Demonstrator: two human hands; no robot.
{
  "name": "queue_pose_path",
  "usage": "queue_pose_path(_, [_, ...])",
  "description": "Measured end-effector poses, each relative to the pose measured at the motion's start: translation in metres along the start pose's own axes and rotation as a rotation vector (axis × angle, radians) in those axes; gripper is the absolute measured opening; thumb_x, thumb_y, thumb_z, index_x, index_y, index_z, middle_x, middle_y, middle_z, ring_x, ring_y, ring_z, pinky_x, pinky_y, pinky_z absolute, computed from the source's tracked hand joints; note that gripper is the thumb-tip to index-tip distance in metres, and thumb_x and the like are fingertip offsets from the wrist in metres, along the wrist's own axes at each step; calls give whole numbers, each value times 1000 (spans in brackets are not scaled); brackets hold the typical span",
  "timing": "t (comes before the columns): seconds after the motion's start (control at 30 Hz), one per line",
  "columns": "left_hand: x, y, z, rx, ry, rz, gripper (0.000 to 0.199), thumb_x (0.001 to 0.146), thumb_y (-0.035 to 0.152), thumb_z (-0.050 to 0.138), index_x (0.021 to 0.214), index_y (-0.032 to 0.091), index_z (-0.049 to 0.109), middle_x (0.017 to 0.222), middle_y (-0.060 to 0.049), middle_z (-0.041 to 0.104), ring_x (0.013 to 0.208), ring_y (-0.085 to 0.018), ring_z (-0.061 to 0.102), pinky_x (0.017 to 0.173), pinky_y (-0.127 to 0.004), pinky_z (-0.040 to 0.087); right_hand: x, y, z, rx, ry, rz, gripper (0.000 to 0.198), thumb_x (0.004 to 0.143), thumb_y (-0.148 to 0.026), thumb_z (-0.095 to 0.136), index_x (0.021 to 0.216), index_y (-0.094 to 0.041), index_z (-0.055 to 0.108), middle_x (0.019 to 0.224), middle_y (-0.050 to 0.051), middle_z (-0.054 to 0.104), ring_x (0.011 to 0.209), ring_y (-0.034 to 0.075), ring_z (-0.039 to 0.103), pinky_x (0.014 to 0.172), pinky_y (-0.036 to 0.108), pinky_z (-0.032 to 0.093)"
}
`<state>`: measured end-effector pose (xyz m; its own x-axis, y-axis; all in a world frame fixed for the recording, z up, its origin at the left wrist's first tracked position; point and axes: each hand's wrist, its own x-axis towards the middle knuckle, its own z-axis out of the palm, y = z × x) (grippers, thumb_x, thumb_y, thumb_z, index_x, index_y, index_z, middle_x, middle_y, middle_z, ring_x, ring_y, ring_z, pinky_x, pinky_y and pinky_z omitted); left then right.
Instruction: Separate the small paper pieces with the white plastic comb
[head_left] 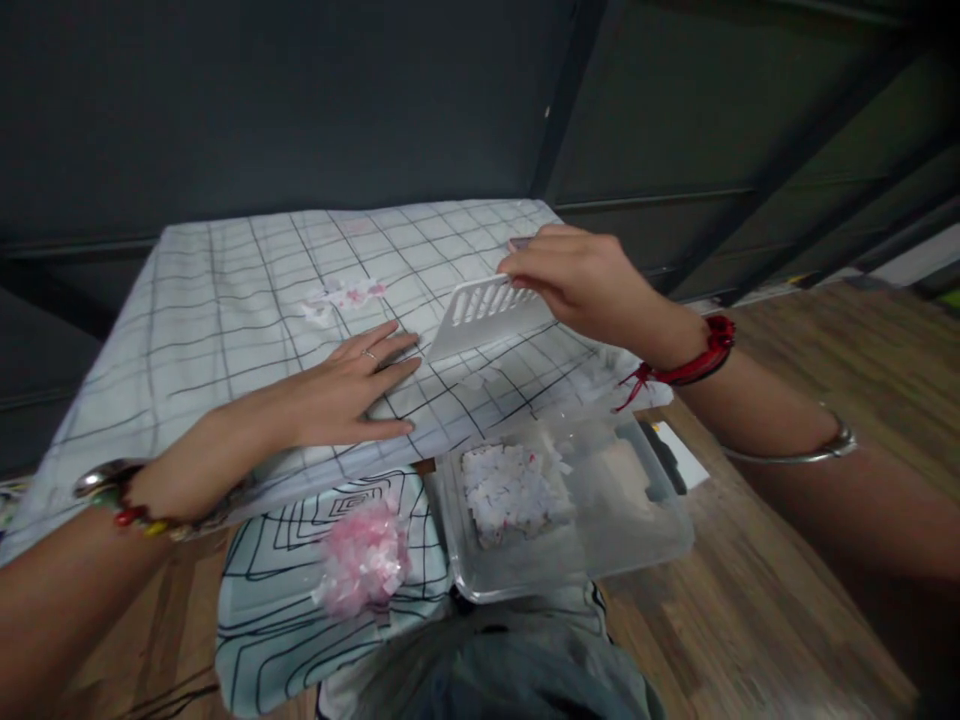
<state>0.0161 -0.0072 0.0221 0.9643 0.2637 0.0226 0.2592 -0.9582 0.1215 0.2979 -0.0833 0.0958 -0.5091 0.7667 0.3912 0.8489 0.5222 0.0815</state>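
My right hand [574,270] grips the top edge of a white slotted plastic scraper [480,325], whose straight lower edge rests on the checked tablecloth [247,270]. Flat on the cloth, my left hand [360,390] has its fingers spread, just left of the scraper, and holds nothing. Small white scraps [480,380] lie on the cloth near the scraper's lower edge. Beyond my left fingertips is a little heap of white and pink scraps [345,298].
Below the table edge, a clear plastic box [600,560] holds a block covered in pale flakes [510,490]. To its left, a pink and white shredded bundle [364,560] sits on a patterned pale-blue cushion [262,600]. A dark panelled wall [300,110] stands behind the table.
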Motion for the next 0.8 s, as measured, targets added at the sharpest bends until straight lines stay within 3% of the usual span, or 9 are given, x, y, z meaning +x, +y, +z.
queue_pose_path(0.2, [4,3,6,41,-10,16,75,91,63,33,142,7,31,150,-18,20,138,-36,11,110,-46,17,-9,-11,-8,-24,-79,11,23,89,-16,35,87,-19,58,78,2,55,83,15,56,79,32,44])
queue_pose_path(0.53, [20,16,11,8,-39,100,82,90,66,28,143,4,27,150,-21,17,138,-37,8,109,-48,16,-59,-33,-40,-21,-107,113,22,88,-21,38,89,-21,60,79,3,57,82,17,55,74,31,43])
queue_pose_path(0.8, [31,25,11,-42,-46,108,81,88,64,38,147,11,21,151,-16,16,137,-39,10,109,-50,15,-86,-30,-45,-71,-77,17,26,92,-22,34,94,-19,60,74,1,53,72,10,48,69,25,40])
